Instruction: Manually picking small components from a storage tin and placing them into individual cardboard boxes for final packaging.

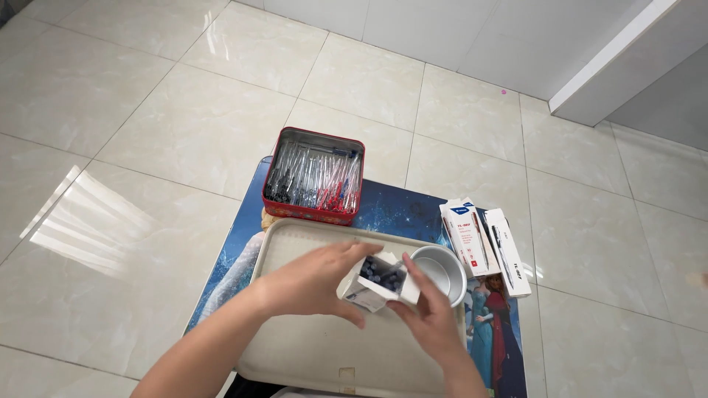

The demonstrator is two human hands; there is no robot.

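Your left hand (pixel 313 280) and right hand (pixel 431 317) meet at the lower centre of the frame, both closed around a small white box (pixel 377 286) with its top flaps open. Your left fingers curl over the box's near side, thumb reaching along its lower edge; your right hand grips the opposite side, with a finger raised along the box's right flap. Inside the box you can see dark blue, rounded ends packed together; what they are is too small to tell.

The box hovers over a beige tray (pixel 295 346), which fills the lower middle of the frame. Just right of the box, touching the tray's right part, stands a round white bowl (pixel 441 271). Above the tray, at the centre of the frame, sits a red tin (pixel 316 177) full of clear pens with black, blue and red tips. To the right of the bowl lie two long white cartons (pixel 483 243), side by side and touching.

All of this rests on a small bench (pixel 402 210) with a blue cartoon-print top. Around it lies a glossy cream tile floor (pixel 147 110).
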